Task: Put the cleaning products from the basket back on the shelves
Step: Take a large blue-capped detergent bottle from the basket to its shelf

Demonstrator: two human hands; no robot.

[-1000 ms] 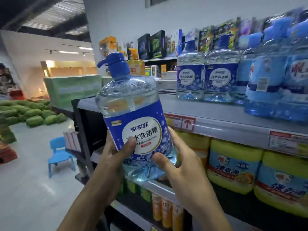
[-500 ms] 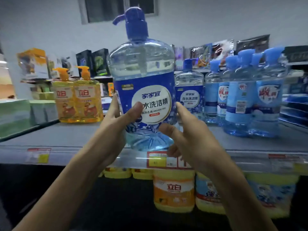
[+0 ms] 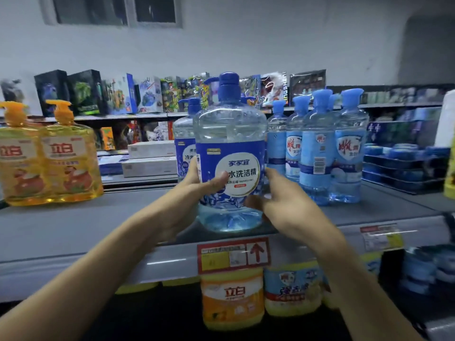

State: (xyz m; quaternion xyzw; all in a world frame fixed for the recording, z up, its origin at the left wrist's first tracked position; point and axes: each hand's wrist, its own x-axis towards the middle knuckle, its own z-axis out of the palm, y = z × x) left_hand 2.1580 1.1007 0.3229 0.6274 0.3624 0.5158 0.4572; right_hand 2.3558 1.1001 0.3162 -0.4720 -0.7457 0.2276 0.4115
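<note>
The person's left grip [image 3: 188, 193] and right grip [image 3: 279, 194] both clasp the blue pump bottle [image 3: 230, 134] low down, sharing its weight; it sits label-out at the shelf [image 3: 73, 225] front, before a matching bottle [image 3: 183, 134].

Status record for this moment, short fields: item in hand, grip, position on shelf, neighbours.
item: blue pump bottle, upright
grip: left hand holds its left side with the thumb across the label; right hand holds its right side
position: base over the shelf near the front edge; contact unclear
behind-left: matching bottle
right: light-blue bottles
far left: yellow pump bottles, apart
</note>
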